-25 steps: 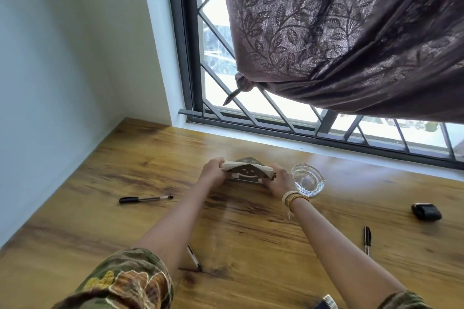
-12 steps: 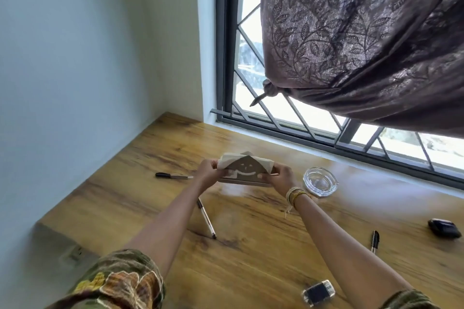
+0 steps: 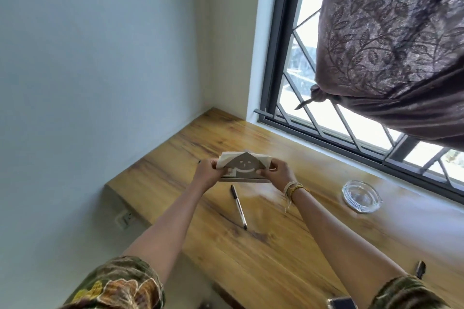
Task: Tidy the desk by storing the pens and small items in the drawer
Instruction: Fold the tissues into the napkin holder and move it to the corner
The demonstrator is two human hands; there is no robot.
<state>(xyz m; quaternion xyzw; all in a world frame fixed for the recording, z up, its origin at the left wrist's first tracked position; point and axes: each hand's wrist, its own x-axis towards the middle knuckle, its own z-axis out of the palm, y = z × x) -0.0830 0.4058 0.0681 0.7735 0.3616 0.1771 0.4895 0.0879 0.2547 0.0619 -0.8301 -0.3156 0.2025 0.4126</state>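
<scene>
Your left hand [image 3: 206, 170] and right hand [image 3: 280, 173] both grip the napkin holder [image 3: 244, 170], one at each end, fingers curled round its edges. The holder is a grey metal piece with a smiley face cut into it, and white napkins [image 3: 232, 157] stick out along its top at the 11 o'clock side. You hold it upright, above the wooden desk [image 3: 288, 246]; whether its base touches the surface cannot be told.

A pen [image 3: 238, 206] with a black cap lies flat on the desk at 6 o'clock from the holder, just below it, between your two forearms, its tip pointing toward 5 o'clock. A second dark pen [image 3: 420, 269] shows in part at 4 o'clock, near the frame's lower right, close to your right sleeve [image 3: 406, 293].

A glass ashtray [image 3: 361, 195] sits at 3 o'clock from your right hand, well apart from it, near the window [image 3: 326, 120]. A small dark device [image 3: 342, 303] shows at the bottom edge. A brown patterned curtain [image 3: 391, 40] hangs knotted at 1 o'clock. Thread bracelets [image 3: 294, 187] circle your right wrist. No drawer is in view.
</scene>
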